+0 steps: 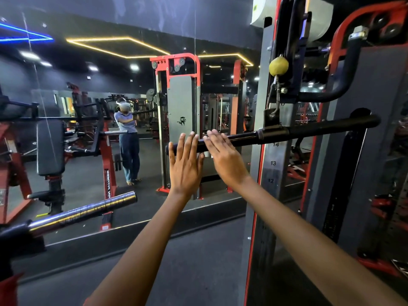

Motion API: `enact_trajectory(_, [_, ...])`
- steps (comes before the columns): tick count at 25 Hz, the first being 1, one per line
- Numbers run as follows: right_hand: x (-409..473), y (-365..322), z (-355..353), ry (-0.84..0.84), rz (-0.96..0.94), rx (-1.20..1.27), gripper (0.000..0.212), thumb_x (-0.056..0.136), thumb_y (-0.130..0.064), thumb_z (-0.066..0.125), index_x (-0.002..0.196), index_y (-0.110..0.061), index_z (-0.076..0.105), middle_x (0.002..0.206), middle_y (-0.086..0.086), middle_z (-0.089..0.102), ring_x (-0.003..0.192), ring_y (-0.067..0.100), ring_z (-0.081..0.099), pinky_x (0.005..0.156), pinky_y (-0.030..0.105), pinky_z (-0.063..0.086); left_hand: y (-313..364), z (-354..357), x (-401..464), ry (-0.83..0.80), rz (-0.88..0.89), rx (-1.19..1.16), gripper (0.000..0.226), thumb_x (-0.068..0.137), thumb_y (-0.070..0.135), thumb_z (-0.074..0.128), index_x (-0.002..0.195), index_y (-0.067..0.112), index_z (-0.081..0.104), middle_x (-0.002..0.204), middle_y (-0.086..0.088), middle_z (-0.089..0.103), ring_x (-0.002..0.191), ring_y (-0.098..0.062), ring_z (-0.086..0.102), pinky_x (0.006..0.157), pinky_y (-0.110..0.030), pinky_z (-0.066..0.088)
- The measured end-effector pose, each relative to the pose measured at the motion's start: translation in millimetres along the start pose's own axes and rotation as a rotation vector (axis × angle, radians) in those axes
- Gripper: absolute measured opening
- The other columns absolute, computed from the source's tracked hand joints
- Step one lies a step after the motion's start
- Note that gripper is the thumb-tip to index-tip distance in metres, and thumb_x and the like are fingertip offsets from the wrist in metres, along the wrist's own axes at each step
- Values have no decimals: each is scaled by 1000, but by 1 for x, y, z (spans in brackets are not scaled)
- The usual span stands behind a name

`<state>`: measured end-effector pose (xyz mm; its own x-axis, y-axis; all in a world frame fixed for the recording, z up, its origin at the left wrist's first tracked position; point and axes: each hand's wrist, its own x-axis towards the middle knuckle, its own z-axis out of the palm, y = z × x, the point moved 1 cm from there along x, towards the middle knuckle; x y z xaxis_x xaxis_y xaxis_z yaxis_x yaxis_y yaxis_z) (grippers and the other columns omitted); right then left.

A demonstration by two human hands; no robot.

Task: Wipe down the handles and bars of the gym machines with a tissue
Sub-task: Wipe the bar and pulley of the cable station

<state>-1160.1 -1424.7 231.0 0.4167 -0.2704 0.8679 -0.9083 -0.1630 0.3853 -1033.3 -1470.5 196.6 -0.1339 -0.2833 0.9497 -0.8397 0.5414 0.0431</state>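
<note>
1. We hold our left hand (184,161) flat with fingers straight and together, pointing up, in front of the near end of the black bar (309,127); it grasps nothing.
2. Our right hand (223,156) is also released, fingers straight and angled up to the left, their tips lying over the bar just beside the left hand. We cannot tell whether either palm actually presses on the bar.
3. A small white patch (206,153) shows between the two hands, below the bar; we cannot tell whether it is the tissue.
4. The bar is a long round rod with a matte, rubbery-looking grip surface. Its long axis runs nearly level, rising slightly from its left end by our hands to its right end near the machine's dark panel.
5. At its middle a black bracket clips to a metal carabiner (274,102), which hangs below a yellow-green ball (278,66) on the cable.
6. The grey steel upright (273,171) behind the bar carries the numbers 14, 13 and 12, edged by a red painted frame.
7. A polished chrome barbell sleeve (88,212) slants at lower left.
8. The wall mirror (88,85) reflects a red cable machine and a person.
</note>
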Motion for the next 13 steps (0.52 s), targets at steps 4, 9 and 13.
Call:
enact_trajectory(4, [-29,68,-25,43,273,-14,44,94,6,24,124,-1,55,131,17,54,129,30,44,112,45,25,-16,-8,-1,16,-18,-22,52,101,35,27,146,9,36,151,-9,38,144,-25,23,119,-38,-3])
enact_trajectory(9, [12,-8,0,71,360,133,41,90,1,30,120,2,57,119,19,59,118,32,54,106,45,39,-16,-11,0,13,-30,-59,54,102,35,26,146,7,36,152,-10,36,145,-25,22,120,-40,1])
enact_trajectory(13, [10,2,-4,-17,61,101,46,84,10,37,125,0,55,128,18,56,122,30,52,108,43,30,-24,-16,1,36,-41,-77,53,101,34,28,145,5,38,151,-11,37,144,-25,23,120,-39,3])
